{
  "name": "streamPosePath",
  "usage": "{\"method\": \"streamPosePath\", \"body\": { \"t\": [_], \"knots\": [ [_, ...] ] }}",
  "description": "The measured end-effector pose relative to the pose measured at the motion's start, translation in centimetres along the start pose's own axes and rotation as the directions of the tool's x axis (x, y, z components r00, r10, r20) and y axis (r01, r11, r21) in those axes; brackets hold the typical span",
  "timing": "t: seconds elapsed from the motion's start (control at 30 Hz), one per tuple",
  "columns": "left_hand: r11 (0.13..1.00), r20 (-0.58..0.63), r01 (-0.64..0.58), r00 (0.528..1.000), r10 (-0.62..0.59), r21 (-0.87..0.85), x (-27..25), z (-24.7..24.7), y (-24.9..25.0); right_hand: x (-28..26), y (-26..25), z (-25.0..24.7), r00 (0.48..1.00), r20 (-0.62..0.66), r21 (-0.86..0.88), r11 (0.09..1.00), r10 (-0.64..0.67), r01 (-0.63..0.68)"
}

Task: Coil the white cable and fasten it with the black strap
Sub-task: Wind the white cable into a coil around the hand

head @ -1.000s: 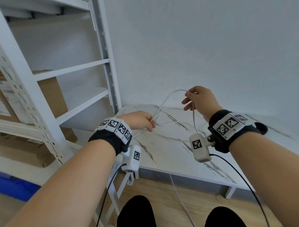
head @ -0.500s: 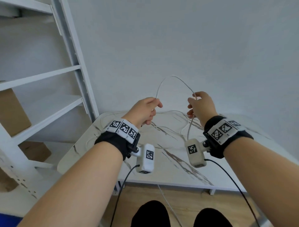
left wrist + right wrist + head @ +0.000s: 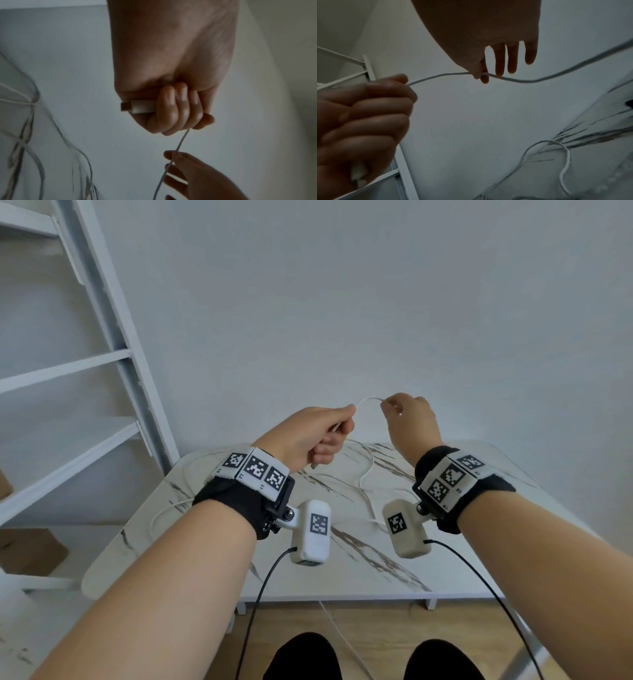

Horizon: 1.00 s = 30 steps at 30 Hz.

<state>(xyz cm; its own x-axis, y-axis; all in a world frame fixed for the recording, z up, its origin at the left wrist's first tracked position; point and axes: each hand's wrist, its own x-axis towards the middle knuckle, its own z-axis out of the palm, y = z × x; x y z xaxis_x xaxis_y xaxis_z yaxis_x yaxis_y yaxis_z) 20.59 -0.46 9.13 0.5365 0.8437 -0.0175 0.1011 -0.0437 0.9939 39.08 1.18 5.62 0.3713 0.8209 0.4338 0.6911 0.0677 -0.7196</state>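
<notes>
Above the marble-patterned white worktop [image 3: 212,542], a thin white cable [image 3: 440,76] is held between two raised hands: its plug end is gripped in the curled left hand [image 3: 308,436], and a nearby stretch is pinched by the right hand [image 3: 411,419].

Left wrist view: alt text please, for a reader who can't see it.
The left hand is closed in a fist around the white cable, its connector plug sticking out of the fist. The cable runs down to the right hand, which pinches it; loose loops lie blurred at left.
</notes>
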Motion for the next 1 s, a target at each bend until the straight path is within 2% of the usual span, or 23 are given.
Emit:
{"method": "streamPosePath", "body": {
  "t": [0.17, 0.3, 0.4, 0.47, 0.57, 0.67, 0.87, 1.0],
  "knots": [
    [0.974, 0.057, -0.014, 0.998, 0.028, -0.225, -0.5, -0.5, 0.7, 0.4, 0.1, 0.7, 0.995, 0.070, 0.132, 0.988, 0.077, -0.086],
    [0.984, 0.122, 0.054, 0.992, -0.033, -0.167, -0.5, -1.1, 0.9, 1.0, -0.1, 1.4, 0.986, 0.113, 0.142, 0.980, 0.127, -0.142],
    [0.980, 0.120, 0.004, 0.993, 0.020, -0.200, -0.3, -1.5, 0.8, 0.8, 0.1, 2.3, 0.968, 0.217, 0.114, 0.982, 0.126, -0.154],
    [0.957, 0.079, -0.062, 0.993, 0.088, -0.284, 0.4, -1.7, 0.5, 0.1, 0.0, 3.0, 0.922, 0.375, 0.093, 0.985, 0.098, -0.142],
    [0.908, -0.026, -0.131, 0.991, 0.132, -0.397, 1.7, -1.7, 0.1, -1.4, -0.4, 4.0, 0.801, 0.598, 0.042, 0.996, 0.034, -0.073],
    [0.890, -0.134, -0.159, 0.985, 0.111, -0.428, 2.8, -2.0, -0.2, -2.3, -0.6, 4.8, 0.730, 0.683, -0.006, 1.000, -0.014, 0.025],
    [0.905, -0.344, -0.243, 0.932, 0.118, -0.349, 4.3, -2.9, -1.4, -2.9, -1.3, 4.9, 0.667, 0.741, -0.006, 0.993, -0.078, 0.122],
    [0.978, -0.474, -0.210, 0.859, 0.192, 0.017, 5.0, -4.0, -2.8, -3.0, -1.5, 4.6, 0.653, 0.747, 0.002, 0.982, -0.127, 0.188]
  ]
}}
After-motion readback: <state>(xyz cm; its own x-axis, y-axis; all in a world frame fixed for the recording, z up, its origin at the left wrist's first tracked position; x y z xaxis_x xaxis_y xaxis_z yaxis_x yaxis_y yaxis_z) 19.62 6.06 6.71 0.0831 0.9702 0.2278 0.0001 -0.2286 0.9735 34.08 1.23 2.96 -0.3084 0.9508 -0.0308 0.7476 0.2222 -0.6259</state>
